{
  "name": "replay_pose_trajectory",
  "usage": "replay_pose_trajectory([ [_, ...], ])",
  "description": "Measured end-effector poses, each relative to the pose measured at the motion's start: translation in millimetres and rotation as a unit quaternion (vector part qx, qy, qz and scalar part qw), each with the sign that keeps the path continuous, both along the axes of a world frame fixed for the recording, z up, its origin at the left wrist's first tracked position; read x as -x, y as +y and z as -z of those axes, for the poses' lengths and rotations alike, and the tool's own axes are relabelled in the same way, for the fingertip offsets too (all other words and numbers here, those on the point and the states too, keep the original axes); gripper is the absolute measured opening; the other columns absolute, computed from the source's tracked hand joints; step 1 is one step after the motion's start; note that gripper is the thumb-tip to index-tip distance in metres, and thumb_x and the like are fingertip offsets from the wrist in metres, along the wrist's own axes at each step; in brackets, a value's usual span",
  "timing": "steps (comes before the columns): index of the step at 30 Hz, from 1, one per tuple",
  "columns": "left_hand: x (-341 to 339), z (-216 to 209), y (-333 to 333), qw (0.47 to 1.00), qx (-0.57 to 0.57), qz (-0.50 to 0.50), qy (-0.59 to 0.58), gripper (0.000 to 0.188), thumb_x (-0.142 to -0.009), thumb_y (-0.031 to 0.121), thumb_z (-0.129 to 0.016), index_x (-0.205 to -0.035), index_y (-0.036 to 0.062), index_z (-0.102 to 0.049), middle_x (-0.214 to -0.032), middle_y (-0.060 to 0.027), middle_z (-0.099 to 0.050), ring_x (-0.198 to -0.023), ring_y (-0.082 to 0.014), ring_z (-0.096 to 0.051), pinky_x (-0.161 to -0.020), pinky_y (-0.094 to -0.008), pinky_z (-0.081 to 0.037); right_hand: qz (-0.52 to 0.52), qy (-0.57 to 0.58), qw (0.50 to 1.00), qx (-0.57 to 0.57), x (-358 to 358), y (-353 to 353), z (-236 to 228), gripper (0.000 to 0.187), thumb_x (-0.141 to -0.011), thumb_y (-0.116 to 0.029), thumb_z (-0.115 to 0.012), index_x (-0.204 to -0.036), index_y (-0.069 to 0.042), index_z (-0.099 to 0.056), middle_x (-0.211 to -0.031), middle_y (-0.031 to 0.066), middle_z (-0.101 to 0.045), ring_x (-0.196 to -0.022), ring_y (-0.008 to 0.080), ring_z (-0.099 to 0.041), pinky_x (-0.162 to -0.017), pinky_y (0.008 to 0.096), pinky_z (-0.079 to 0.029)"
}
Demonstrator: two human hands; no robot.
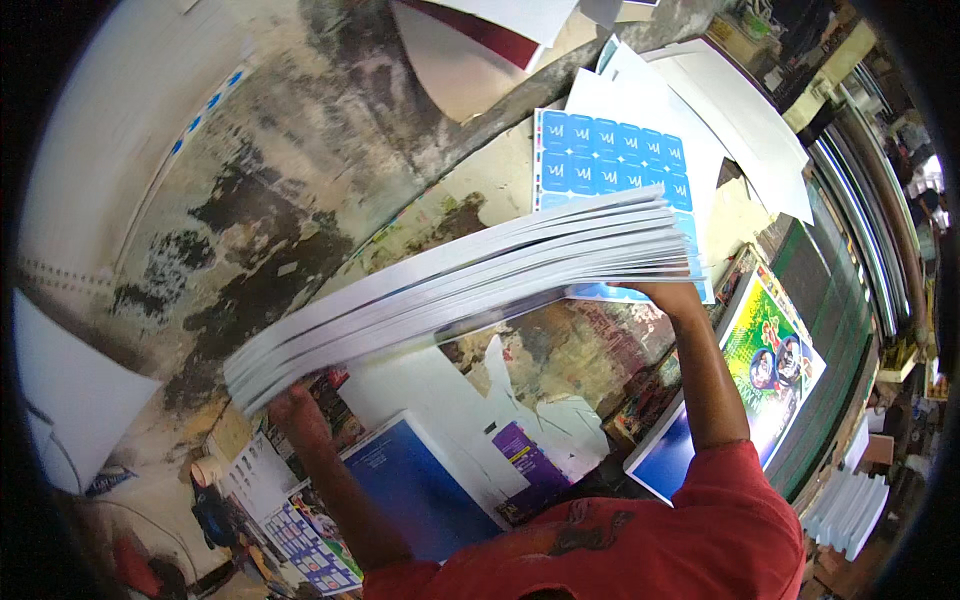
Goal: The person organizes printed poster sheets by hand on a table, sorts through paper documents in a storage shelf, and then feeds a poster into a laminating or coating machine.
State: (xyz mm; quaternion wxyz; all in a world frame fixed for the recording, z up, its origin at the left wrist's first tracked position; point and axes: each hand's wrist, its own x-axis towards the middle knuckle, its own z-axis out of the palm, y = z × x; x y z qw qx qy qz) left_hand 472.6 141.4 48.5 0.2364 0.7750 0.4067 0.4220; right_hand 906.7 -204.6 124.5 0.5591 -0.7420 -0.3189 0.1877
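Note:
A thick stack of white paper sheets (450,275) stretches across the middle of the view, gripped at both ends and held up over the worktop. The sheets bow in the middle and fan apart into layers toward the right end. My left hand (297,412) is closed on the lower left end. At the other end my right hand (665,292) grips from below, its fingers mostly hidden under the paper. Behind the right end lies a printed sheet with blue rounded squares (610,150), partly covered by the stack.
A blue-covered pile (415,480) lies below the stack, beside torn white paper (545,430). At right is a colourful printed pile (765,350) on a dark green surface (835,330). Loose white sheets (725,100) lie at the back right. A stained wall (290,150) rises behind.

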Motion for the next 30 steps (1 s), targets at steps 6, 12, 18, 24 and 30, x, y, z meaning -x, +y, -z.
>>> replay_pose_trajectory([
  [6,7,-3,1,0.957,0.265,0.117,-0.028,0.055,-0.077,0.036,-0.079,-0.108,-0.0029,-0.057,-0.102,-0.0068,-0.057,-0.092,-0.0184,-0.052,-0.090,-0.0350,-0.041,0.014,0.217,0.975,-0.041,25,-7,34,0.065,-0.068,-0.010,-0.081,-0.126,-0.002,-0.053,-0.120,0.0142,-0.060,-0.120,0.0249,-0.051,-0.102,0.0388,-0.041],
  [12,-89,-29,-17,0.952,0.293,-0.017,-0.081,0.072,-0.077,0.043,-0.077,-0.123,-0.0054,-0.050,-0.127,-0.0189,-0.048,-0.114,-0.0261,-0.046,-0.101,-0.0461,-0.034,-0.014,-0.069,0.988,-0.135,16,16,49,0.083,-0.073,-0.038,-0.082,-0.134,0.000,-0.039,-0.127,0.0205,-0.051,-0.121,0.0303,-0.047,-0.104,0.0400,-0.036],
  [18,-137,-94,20,0.943,0.297,0.151,-0.008,0.077,-0.078,0.049,-0.074,-0.127,-0.0055,-0.050,-0.131,-0.0216,-0.049,-0.118,-0.0288,-0.047,-0.100,-0.0517,-0.033,0.158,0.074,0.984,-0.020,103,-66,-9,0.090,-0.075,-0.048,-0.078,-0.133,0.007,-0.037,-0.122,0.0258,-0.053,-0.119,0.0332,-0.049,-0.101,0.0409,-0.039],
  [24,-290,-168,-122,0.793,0.369,0.472,0.111,0.046,-0.083,0.017,-0.072,-0.122,-0.0019,-0.055,-0.107,-0.0089,-0.064,-0.095,-0.0184,-0.061,-0.086,-0.0297,-0.047,0.349,0.303,0.870,-0.172,248,-212,-34,0.068,-0.089,-0.038,-0.064,-0.137,0.003,-0.038,-0.121,0.0156,-0.055,-0.110,0.0248,-0.053,-0.098,0.0385,-0.042],
  [30,-482,-161,-361,0.558,0.248,0.692,0.387,0.046,-0.071,0.030,-0.082,-0.103,0.0000,-0.068,-0.101,-0.0102,-0.069,-0.082,-0.0191,-0.065,-0.077,-0.0308,-0.050,0.459,0.481,0.677,-0.317,350,-273,-27,0.079,-0.088,-0.033,-0.068,-0.141,0.005,-0.023,-0.137,0.0217,-0.042,-0.126,0.0342,-0.045,-0.107,0.0544,-0.035],
])
